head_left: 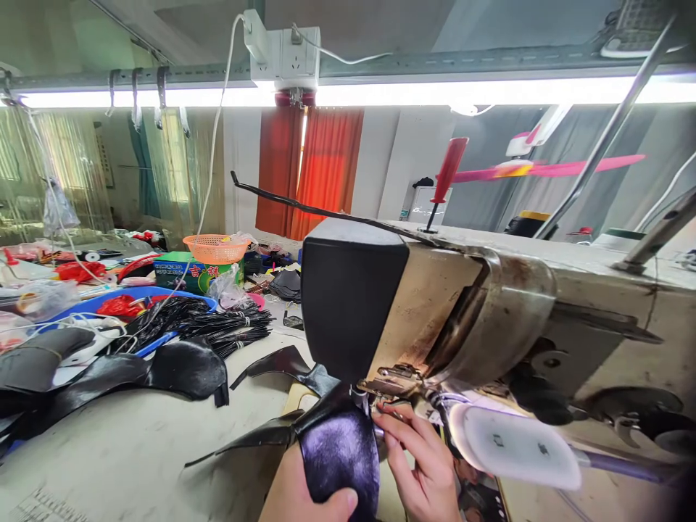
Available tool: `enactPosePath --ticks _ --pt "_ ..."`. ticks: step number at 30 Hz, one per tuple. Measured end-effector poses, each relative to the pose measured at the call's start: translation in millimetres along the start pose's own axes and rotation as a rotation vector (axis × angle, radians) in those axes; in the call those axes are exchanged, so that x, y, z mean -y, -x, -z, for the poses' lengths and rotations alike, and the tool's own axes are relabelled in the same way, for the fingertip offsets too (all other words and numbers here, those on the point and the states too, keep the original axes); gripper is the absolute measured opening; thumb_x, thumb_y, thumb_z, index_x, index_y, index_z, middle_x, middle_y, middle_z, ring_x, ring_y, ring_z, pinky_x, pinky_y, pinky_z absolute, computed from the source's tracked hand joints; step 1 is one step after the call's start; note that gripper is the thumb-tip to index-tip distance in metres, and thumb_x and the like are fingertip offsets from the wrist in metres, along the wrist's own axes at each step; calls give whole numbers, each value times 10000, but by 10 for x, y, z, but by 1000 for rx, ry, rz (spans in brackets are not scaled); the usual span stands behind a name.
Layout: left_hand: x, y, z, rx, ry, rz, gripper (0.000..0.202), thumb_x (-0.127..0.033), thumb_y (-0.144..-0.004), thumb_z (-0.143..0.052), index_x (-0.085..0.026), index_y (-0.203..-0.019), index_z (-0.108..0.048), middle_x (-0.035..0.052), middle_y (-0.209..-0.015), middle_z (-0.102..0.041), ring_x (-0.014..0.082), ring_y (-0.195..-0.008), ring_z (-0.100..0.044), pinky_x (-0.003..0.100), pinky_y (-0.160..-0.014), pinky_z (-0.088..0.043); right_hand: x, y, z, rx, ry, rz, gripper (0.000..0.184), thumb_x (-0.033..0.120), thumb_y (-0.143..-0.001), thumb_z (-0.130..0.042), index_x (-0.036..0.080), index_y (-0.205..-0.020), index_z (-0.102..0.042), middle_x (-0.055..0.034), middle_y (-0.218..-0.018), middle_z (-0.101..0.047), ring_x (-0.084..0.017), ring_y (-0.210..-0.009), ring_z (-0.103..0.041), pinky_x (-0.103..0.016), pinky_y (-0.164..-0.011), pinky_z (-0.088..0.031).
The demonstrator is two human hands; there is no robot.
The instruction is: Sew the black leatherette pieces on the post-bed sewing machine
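A glossy black leather piece [344, 457] lies under the needle area of a sewing machine [467, 312], its upper part running up to the presser foot [359, 396]. My left hand [304, 489] grips the leather's lower left side, with the thumb on top. At the leather's right edge, close beside the presser foot, my right hand [418, 457] has its bent fingertips on the piece; the machine head partly hides them. Narrow black leather strips [250, 438] extend to the left of the machine. A lit white lamp [514, 446] sits right of my right hand.
More black leather parts [188, 368] lie on the white table [135, 449] at left. Behind them are bundles of black strips [217, 322], a blue tray [185, 293] and an orange basket [216, 249]. A red-handled screwdriver [450, 170] stands on the machine; a thin black rod [293, 203] juts left.
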State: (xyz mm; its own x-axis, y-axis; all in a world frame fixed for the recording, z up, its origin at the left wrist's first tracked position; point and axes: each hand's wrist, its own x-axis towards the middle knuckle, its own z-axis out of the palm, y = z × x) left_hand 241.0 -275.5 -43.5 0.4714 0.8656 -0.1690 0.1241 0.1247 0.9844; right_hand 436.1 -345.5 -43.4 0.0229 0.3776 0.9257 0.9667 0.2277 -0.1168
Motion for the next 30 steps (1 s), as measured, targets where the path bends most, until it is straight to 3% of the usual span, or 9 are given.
enactPosePath --ticks 3,7,11,15,19,26,30 --pt "-91 -49 22 57 -8 -62 568 -227 -568 -756 -128 -1120 -662 117 -1043 -712 315 -1017 -630 358 -880 -496 1 2 3 -2 -13 1 217 147 -877 -540 197 -994 -717 -87 -924 -729 -184 -848 -711 -277 -702 -595" --pt "-204 -107 34 261 91 -69 520 -212 -584 -742 -111 -1090 -669 74 -895 -721 248 -846 -642 325 -778 -500 14 -7 8 -5 -12 7 224 139 -878 -537 196 -1009 -709 -85 -923 -730 -181 -853 -708 -268 -689 -593" --pt "-189 -104 48 432 246 -44 570 -216 -518 -806 -134 -1070 -693 30 -834 -695 202 -778 -598 287 -710 -469 8 -6 7 9 13 12 225 141 -876 -531 200 -1003 -708 -83 -941 -727 -180 -850 -706 -272 -698 -591" --pt "-145 -120 63 458 275 0 566 -292 -529 -834 -142 -1056 -690 6 -725 -637 147 -654 -528 257 -614 -422 -21 28 -1 14 2 -3 220 154 -885 -535 204 -1013 -707 -80 -952 -730 -182 -868 -703 -279 -719 -591" --pt "-240 -169 91 493 309 65 582 -251 -455 -848 -119 -996 -679 16 -754 -625 115 -634 -469 226 -553 -369 -38 56 -2 24 -15 -9 219 154 -885 -535 203 -1009 -709 -82 -966 -728 -187 -876 -701 -291 -726 -594" --pt "-431 -138 120 449 298 76 415 -182 -498 -782 -122 -898 -691 -18 -674 -590 98 -591 -462 219 -536 -352 -22 29 0 0 -11 21 224 139 -875 -538 200 -1009 -707 -78 -942 -732 -184 -853 -705 -279 -705 -590" --pt "-449 -181 107 454 312 69 441 -200 -510 -802 -129 -931 -694 -3 -712 -621 114 -620 -503 216 -535 -373 -25 37 6 27 -8 11 231 142 -877 -531 199 -1022 -702 -89 -946 -731 -196 -858 -710 -290 -712 -594"
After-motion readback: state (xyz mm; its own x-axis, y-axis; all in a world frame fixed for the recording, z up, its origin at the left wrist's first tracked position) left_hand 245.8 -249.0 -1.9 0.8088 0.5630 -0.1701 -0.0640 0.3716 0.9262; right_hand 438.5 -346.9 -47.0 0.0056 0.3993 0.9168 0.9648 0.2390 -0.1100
